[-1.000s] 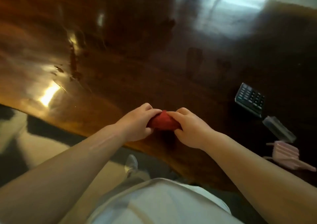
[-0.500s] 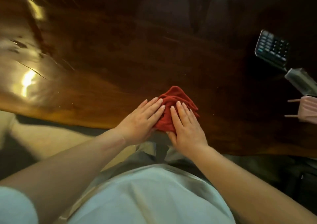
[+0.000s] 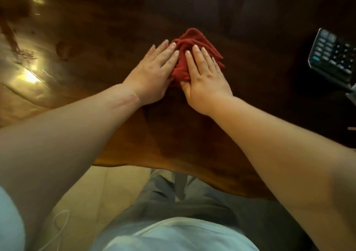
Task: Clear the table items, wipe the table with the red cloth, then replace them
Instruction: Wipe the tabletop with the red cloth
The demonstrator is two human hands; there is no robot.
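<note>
A crumpled red cloth lies on the dark glossy wooden table, a forearm's length in from the near edge. My left hand lies flat on the cloth's left side, fingers straight and together. On the cloth's right side my right hand presses down in the same flat way. The two hands sit side by side, almost touching. Only the far part of the cloth and a strip between the hands show.
A black calculator lies at the right edge of the view, with a bit of a grey object just below it. The table's wavy near edge runs in front of my legs. Bright glare covers the left side.
Both hands went from bunching the cloth at the table's near edge to lying flat on it. They have pushed it away from me, farther onto the table.
</note>
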